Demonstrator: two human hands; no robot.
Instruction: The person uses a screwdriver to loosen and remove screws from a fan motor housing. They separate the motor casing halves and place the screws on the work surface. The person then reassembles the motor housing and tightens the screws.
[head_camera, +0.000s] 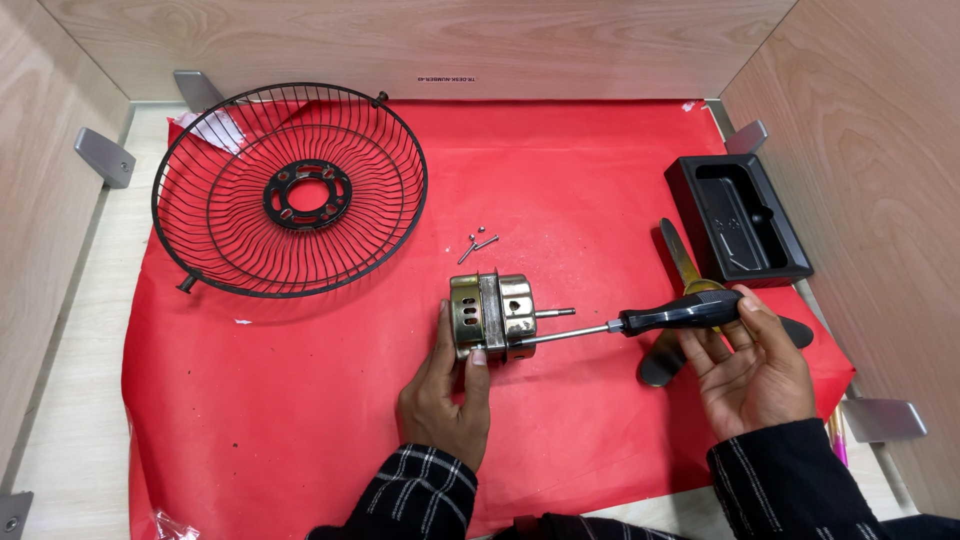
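Your left hand (445, 395) steadies the brass-coloured fan motor (492, 315) at mid-surface, fingers closed on its near side. Your right hand (745, 365) grips the black-handled screwdriver (640, 322), whose shaft lies left-right, tip meeting the motor's right face beside its shaft.

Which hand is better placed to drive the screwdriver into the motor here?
The right hand, probably: it already grips the black-handled screwdriver, whose tip meets the fan motor. The left hand braces the motor on the red sheet, so it suits steadying.
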